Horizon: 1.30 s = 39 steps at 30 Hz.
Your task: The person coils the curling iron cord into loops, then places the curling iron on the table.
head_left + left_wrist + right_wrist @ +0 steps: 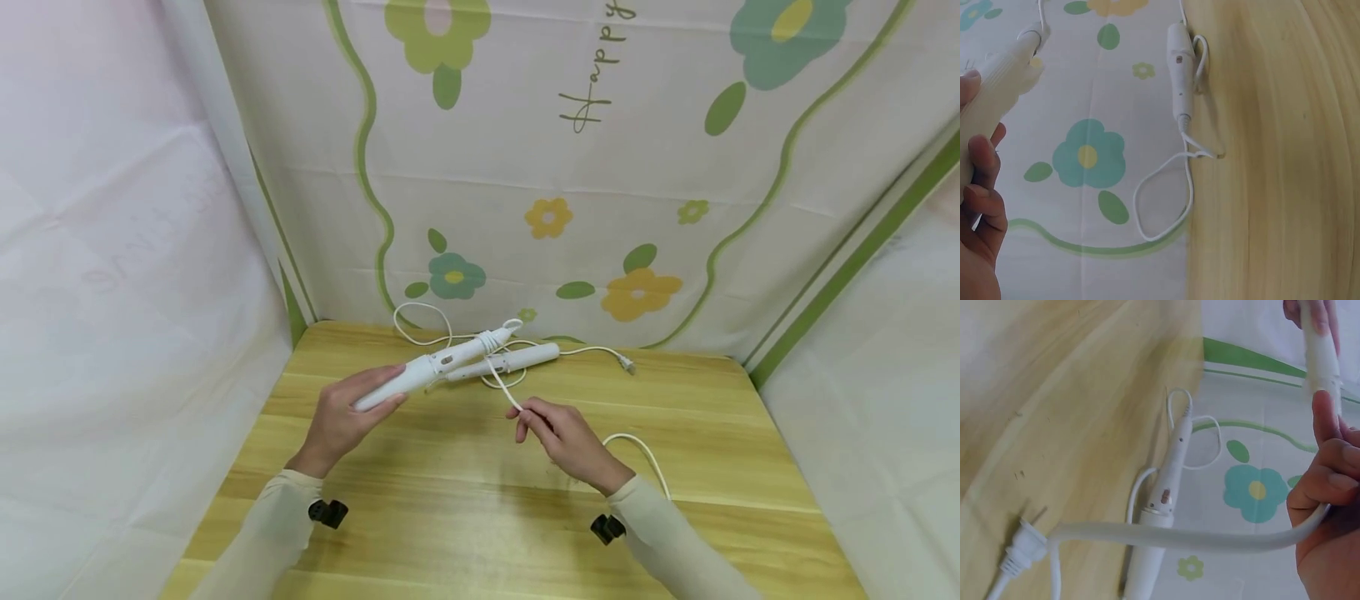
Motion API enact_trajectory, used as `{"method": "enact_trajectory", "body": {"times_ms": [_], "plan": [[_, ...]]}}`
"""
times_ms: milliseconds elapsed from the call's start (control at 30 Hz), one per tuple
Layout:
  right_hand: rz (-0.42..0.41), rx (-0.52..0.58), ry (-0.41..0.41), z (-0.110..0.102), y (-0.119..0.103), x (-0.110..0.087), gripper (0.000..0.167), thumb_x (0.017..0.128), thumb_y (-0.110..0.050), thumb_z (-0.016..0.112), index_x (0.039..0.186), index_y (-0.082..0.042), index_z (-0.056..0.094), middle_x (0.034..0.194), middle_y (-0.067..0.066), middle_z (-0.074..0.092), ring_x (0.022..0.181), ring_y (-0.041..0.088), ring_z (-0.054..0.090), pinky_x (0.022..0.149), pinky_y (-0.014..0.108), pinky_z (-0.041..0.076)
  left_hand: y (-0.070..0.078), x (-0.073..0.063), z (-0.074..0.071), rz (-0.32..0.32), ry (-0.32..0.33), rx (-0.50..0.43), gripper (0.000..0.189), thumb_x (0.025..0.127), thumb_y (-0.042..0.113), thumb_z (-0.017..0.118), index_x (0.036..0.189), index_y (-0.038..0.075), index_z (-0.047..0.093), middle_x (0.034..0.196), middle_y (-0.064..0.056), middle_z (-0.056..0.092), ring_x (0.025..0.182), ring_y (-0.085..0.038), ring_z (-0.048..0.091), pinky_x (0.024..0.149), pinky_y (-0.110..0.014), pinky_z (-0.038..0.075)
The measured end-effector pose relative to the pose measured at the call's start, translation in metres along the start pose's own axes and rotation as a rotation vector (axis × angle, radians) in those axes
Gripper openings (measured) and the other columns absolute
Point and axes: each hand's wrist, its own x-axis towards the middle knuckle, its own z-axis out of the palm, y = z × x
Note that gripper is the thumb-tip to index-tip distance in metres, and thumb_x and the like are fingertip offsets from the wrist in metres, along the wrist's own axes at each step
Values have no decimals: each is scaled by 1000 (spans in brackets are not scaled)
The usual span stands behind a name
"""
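Note:
My left hand [337, 419] grips a white curling iron [392, 387] by its thick end, tilted up over the table. Turns of its white cord [504, 388] circle the far end, beyond the small switch. Between thumb and fingers, my right hand [566, 440] pinches that cord, which runs taut from the iron. In the right wrist view the cord [1179, 539] crosses close to the camera. A second white curling iron [534, 356] lies behind on the table, partly hidden by the held one; its switch shows in the left wrist view.
The second iron's thin cord [422, 305] loops up against the flowered cloth backdrop [510, 167]. A two-pin plug [627, 364] rests near the back edge of the wooden table [420, 517]. More cord [647, 450] curves beside my right wrist. Cloth walls rise on both sides.

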Motion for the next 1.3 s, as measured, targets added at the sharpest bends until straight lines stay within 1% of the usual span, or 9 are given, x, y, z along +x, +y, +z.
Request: {"method": "enact_trajectory", "body": {"times_ms": [100,233,333,500,667,900,1100,1200,1300], "plan": [[-45,-54,20,-5,-3,4,23,115,-8,53,116,-16,75,87,-11,74,56,-5,29,56,17,33,-3,-4,-2,-16,-39,29,56,77,0,95,129,14,81,126,-9,81,109,-33,80,98,-13,54],[-80,-107,36,-11,-4,8,23,115,-7,53,112,-17,73,89,-10,75,60,-4,35,60,21,38,-7,-9,-4,-36,-124,77,54,81,8,95,131,20,81,126,-5,82,108,-32,81,88,-31,64],[-94,-132,40,-13,-3,10,24,115,-6,52,111,-17,72,90,-8,75,62,-4,40,65,23,43,-7,-11,-5,-45,-192,80,51,84,12,95,131,23,81,125,-3,82,107,-29,81,81,-41,67],[-112,-167,33,-14,-3,12,24,115,-6,51,109,-18,71,91,-9,76,66,-3,50,74,27,51,-5,-12,-9,-86,-318,39,46,89,20,92,133,27,80,127,0,81,106,-20,80,78,-33,64],[-124,-192,47,-16,-3,15,22,114,-5,53,109,-14,72,90,-9,75,78,-1,64,78,31,58,-1,-11,-13,-163,-434,-77,41,93,25,89,133,27,80,130,1,80,110,-14,77,82,-31,63],[-151,-215,15,-19,-1,16,21,112,-3,56,108,-18,71,89,-11,73,78,0,63,73,28,55,7,-12,-18,-243,-598,-275,39,96,27,87,134,23,80,130,-6,80,103,-11,76,78,-31,63],[-120,-179,-51,-20,3,15,21,114,-6,54,110,-18,71,91,-8,74,83,0,66,77,30,57,11,-13,-21,-315,-651,-371,38,96,23,86,134,22,80,133,-9,78,99,-11,74,76,-31,63],[-108,-145,-109,-20,4,16,21,115,-8,53,110,-14,73,92,-7,75,89,3,70,82,31,59,10,-14,-20,-324,-664,-431,37,96,16,85,133,17,81,131,-12,79,93,-11,73,74,-32,62],[-85,-116,-150,-19,4,16,22,116,-10,52,111,-15,73,93,-7,76,85,2,68,81,30,58,11,-16,-19,-341,-661,-507,36,96,10,83,133,13,80,129,-14,79,86,-10,70,70,-31,61]]}}
